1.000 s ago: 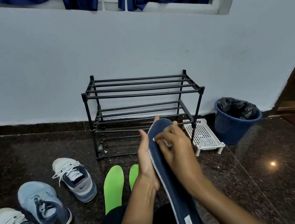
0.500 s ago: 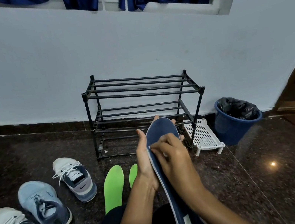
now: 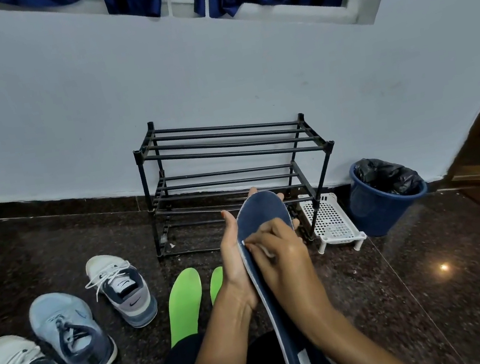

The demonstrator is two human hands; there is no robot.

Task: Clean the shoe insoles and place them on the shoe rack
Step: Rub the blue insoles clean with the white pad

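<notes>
Mid-wipe here: left hand (image 3: 234, 267) cradles the navy insole (image 3: 261, 213) from behind, fingers straight, and the right hand (image 3: 281, 259) has fingers curled on a small white wipe (image 3: 269, 252) (cloth or tissue, can't tell) pressed to its face. Shoe rack (image 3: 227, 152) sits at 12 o'clock, green insoles (image 3: 185, 302) at 8 on the floor (image 3: 410, 296). Next, probably: finish rubbing, lay it across the bars.

shoes (image 3: 123, 288) 3 | green insoles (image 3: 184, 305) 2 | blue insole (image 3: 261, 213) 1 | cloth (image 3: 264, 252) 1 | rack (image 3: 226, 146) 1 | bin (image 3: 376, 209) 1
</notes>
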